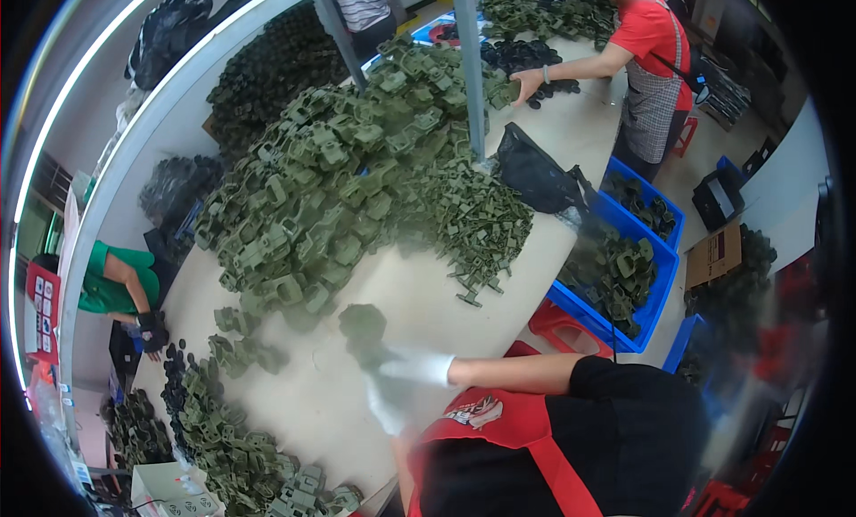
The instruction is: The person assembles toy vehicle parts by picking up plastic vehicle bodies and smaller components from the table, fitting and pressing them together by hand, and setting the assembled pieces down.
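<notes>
Right hand [419, 367], gloved in white, reached in from the right with its fingers pointing left. Its bare forearm [517, 373] lay almost flat across the view. Left hand [390, 408], gloved in white too, was just below it and came up from the near side, with its wrist low and its fingers toward the other hand. The two hands were so close that they seemed to overlap.

One green plastic piece [364, 330] was right at the fingertips, just ahead of both hands and a bit to the left. It was blurry, and so were the fingers, so I cannot tell which hand gripped it or how tightly either was closed.

To me, the step looked like handling this one piece with both hands over the table [419, 290]. The next move seemed to call for a steady hold, with the fingers clear of each other.

A big heap of green parts [312, 178] lay ahead of the hands and to the left. A heap of smaller green parts [481, 214] was ahead and a little to the right. More green parts in a long pile [241, 450] lay left of the hands, on the near side.
</notes>
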The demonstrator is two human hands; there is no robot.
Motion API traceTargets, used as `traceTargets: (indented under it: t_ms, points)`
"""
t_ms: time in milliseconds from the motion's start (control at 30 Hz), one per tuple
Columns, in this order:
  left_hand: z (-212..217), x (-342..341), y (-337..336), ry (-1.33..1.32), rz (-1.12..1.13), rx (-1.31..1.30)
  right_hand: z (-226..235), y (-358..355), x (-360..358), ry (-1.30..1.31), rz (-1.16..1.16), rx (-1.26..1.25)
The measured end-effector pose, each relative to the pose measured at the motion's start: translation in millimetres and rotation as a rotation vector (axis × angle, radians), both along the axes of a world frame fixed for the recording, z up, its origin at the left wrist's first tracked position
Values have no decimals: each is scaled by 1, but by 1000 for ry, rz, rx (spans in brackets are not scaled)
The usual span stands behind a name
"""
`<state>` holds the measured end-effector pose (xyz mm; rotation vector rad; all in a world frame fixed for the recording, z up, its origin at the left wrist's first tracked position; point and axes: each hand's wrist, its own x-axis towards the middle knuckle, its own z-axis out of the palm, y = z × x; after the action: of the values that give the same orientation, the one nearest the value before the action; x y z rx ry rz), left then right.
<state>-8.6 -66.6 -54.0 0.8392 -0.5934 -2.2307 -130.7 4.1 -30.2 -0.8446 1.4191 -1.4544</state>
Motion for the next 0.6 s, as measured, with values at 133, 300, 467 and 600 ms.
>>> traceTargets:
  t_ms: [133,300,467,600]
  points:
    - [19,-30,14,-874,-212,-1130,13,42,-41,-57,-176,90]
    - [231,-57,40,-212,-115,-1243,15,73,-64,272,-113,620]
    - [357,-65,31,689,-675,-916,-80,82,-54,461,41,558]
    - [369,-47,60,497,-717,-576,-56,93,-70,185,-151,524]
